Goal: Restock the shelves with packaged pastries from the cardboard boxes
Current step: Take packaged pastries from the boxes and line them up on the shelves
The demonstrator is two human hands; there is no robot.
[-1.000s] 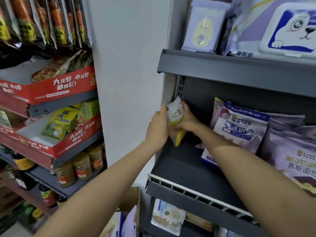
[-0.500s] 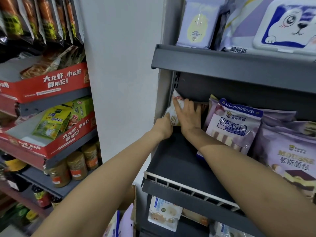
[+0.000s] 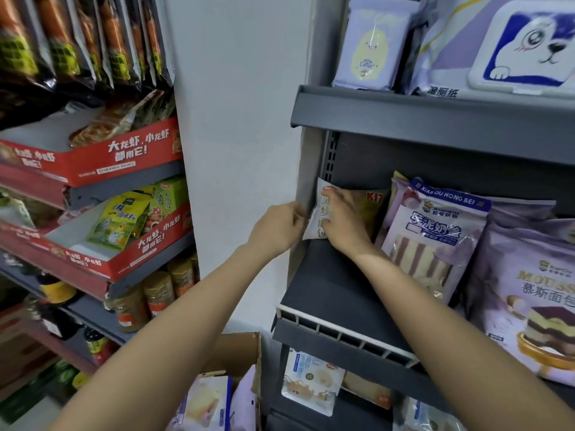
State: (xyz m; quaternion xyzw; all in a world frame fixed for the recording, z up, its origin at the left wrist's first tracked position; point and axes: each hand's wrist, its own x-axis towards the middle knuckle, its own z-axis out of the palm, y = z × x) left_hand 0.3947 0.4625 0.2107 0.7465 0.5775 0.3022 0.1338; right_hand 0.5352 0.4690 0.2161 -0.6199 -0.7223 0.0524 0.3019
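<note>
1. Head view looks down two bare forearms reaching to the back left corner of a dark grey metal shelf [image 3: 336, 284] with a white wire front rail [image 3: 342, 332];
2. a small white plastic pastry packet [image 3: 320, 213] with dark printed characters stands upright against the shelf's left upright, at the rear;
3. the right hand [image 3: 343, 222] lies flat on the packet's front, fingers [image 3: 337, 197] straight and pressing it back; the left hand [image 3: 277, 227] is at the packet's left edge, its fingers curled towards that edge, though whether they pinch it I cannot tell;
4. just right of the packet stands a yellow packet [image 3: 371, 213] with red lettering, then a tall lilac bag of striped cake slices [image 3: 435, 244] and a lilac mousse-bread bag [image 3: 529, 306], leaning side by side;
5. below, an open brown cardboard box [image 3: 245, 353] holds more pastry packets [image 3: 205, 405];
6. the shelf above carries pale purple wipe packs [image 3: 371, 42]; red display trays [image 3: 102, 160] of snacks fill the left rack.
</note>
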